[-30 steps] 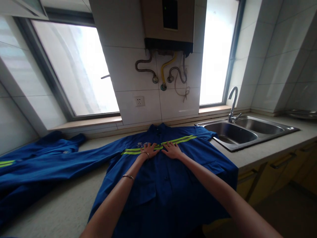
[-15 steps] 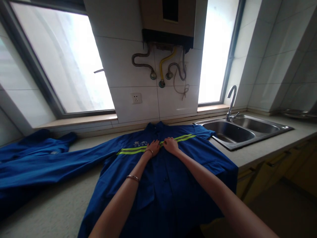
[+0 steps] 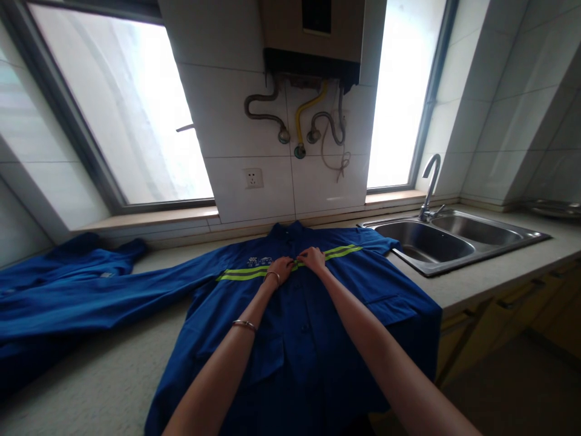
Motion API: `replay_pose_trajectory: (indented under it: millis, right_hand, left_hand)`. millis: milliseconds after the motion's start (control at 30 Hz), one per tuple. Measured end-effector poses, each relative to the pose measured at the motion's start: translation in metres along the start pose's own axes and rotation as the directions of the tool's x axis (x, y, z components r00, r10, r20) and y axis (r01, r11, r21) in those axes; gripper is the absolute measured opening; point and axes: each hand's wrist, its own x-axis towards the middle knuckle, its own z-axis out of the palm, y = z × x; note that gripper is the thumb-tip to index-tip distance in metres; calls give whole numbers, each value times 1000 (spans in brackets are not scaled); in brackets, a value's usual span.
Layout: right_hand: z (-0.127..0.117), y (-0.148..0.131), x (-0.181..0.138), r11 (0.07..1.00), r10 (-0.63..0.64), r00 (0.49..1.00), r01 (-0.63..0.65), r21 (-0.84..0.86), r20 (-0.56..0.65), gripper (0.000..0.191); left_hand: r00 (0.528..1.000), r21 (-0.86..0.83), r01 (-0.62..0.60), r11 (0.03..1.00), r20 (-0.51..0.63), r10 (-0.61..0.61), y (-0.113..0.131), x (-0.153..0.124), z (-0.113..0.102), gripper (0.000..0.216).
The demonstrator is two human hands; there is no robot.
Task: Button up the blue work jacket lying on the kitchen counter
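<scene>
A blue work jacket (image 3: pixel 313 327) with a yellow-green reflective stripe (image 3: pixel 240 274) lies flat on the pale countertop (image 3: pixel 104 375), collar toward the wall. My left hand (image 3: pixel 280 268) and my right hand (image 3: pixel 311 259) meet at the jacket's front placket, right on the stripe. Both have their fingers curled and pinched on the fabric edge there. What exactly sits between the fingertips is too small to make out. The jacket's left sleeve stretches out to the left.
More blue cloth (image 3: pixel 54 290) lies bunched at the far left of the counter. A steel double sink (image 3: pixel 447 239) with a tap (image 3: pixel 430 188) sits to the right. A wall socket (image 3: pixel 253 178), pipes and a water heater (image 3: pixel 313 36) are on the tiled wall ahead.
My hands lay flat and spread on the stripe a second ago. They have drawn together at the placket and their fingers have curled into a pinch.
</scene>
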Motion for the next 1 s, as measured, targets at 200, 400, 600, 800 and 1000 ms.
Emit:
replay_pose_trajectory:
  millis: [200,400,600,800,1000]
  right_hand:
    - [0,1,2,999,-48,998,48,6,31,27]
    - [-4,-1,-4,987,-162,986,163,-15,30,37]
    - [-2,-12,-11,974,-183,983,177,-140,-32,40]
    - [1,-16,-4,997,-76,997,77,11,-21,30]
    - [-8,17,15,789,74,989,-138,598,131,21]
  left_hand:
    - [998,34,11,999,-59,-9,2,-3,-3,30]
    - [996,106,83,991,-49,-78,9,-6,-10,31]
    - [944,39,271,962,-204,-258,12,-16,-21,32]
    - [933,28,305,952,-209,-293,12,-18,-23,29]
    - [980,47,83,995,-187,-73,5,-9,-10,21]
